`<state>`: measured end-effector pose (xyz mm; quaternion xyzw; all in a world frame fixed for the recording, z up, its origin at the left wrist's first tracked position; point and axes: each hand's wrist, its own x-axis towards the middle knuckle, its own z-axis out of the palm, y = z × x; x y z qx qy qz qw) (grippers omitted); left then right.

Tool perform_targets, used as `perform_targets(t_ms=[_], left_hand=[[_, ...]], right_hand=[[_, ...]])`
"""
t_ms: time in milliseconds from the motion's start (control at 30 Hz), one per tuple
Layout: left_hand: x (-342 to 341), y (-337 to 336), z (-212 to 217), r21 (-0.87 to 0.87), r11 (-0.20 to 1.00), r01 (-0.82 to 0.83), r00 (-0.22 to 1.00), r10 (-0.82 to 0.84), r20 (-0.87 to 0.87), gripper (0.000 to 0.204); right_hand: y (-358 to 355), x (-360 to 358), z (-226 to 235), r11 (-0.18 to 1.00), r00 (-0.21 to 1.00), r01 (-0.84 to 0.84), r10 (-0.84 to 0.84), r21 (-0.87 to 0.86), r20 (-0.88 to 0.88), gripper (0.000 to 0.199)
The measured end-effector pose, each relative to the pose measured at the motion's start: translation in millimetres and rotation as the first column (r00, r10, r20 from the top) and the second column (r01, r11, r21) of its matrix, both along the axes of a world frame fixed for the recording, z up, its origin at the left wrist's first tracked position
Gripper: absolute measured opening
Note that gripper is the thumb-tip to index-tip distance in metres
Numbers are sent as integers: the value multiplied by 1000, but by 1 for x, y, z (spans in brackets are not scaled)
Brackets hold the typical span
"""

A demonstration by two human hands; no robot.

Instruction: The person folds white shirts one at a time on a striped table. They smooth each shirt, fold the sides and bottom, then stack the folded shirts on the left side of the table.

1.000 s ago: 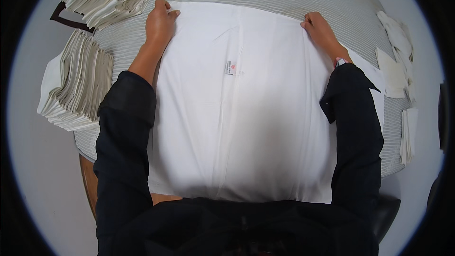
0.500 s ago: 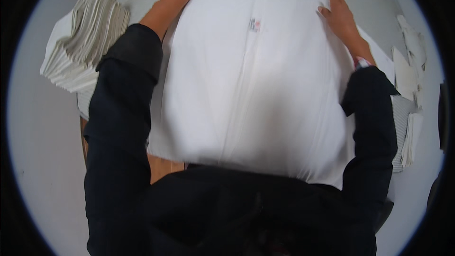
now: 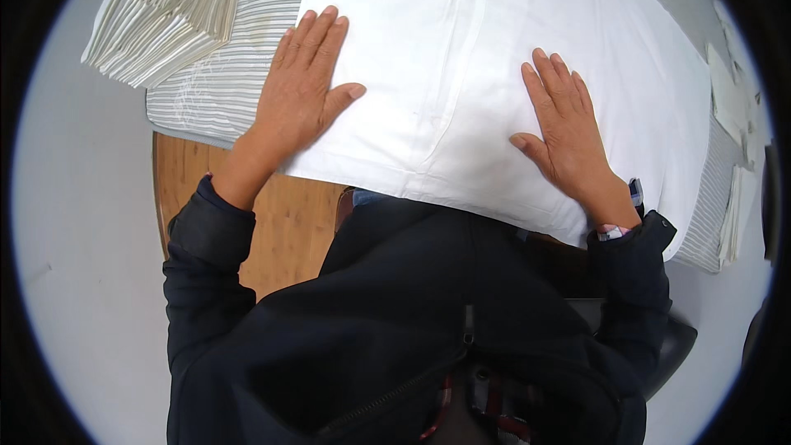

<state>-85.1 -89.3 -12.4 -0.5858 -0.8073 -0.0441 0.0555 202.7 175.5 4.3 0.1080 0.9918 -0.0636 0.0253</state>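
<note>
Left hand point(image 3: 303, 86) and right hand point(image 3: 564, 128) lie flat, fingers spread, on the white garment point(image 3: 461, 74) over a striped cover point(image 3: 218, 74). A stack of folded cloths point(image 3: 165, 12) sits just left; more pieces point(image 3: 733, 107) line the right edge.

A spread garment point(image 3: 461, 74) lies on a striped pad point(image 3: 218, 86) that covers the table, its near edge hanging just over the pad's near edge, with a wooden tabletop point(image 3: 284, 222) showing below it at the near left. The left hand point(image 3: 301, 95) rests flat on the garment's left edge, partly over the pad, and the right hand point(image 3: 564, 128) rests flat on the garment's right part, the two well apart. A stack of folded cloths point(image 3: 169, 12) sits at the far left on the pad, and more folded pieces point(image 3: 733, 107) lie along the right edge beyond the garment.
</note>
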Motion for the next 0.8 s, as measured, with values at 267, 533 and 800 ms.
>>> perform_targets(t_ms=[267, 533, 800], left_hand=[[14, 12, 42, -91, 994, -63, 997, 67, 48, 89], [47, 139, 53, 49, 991, 121, 970, -128, 208, 75], [40, 171, 22, 203, 977, 61, 966, -109, 236, 49]], right_hand=[[-14, 5, 14, 998, 991, -66, 68, 17, -118, 84], [29, -46, 26, 999, 995, -21, 25, 32, -98, 69], [67, -113, 1, 995, 974, -48, 27, -85, -226, 51]])
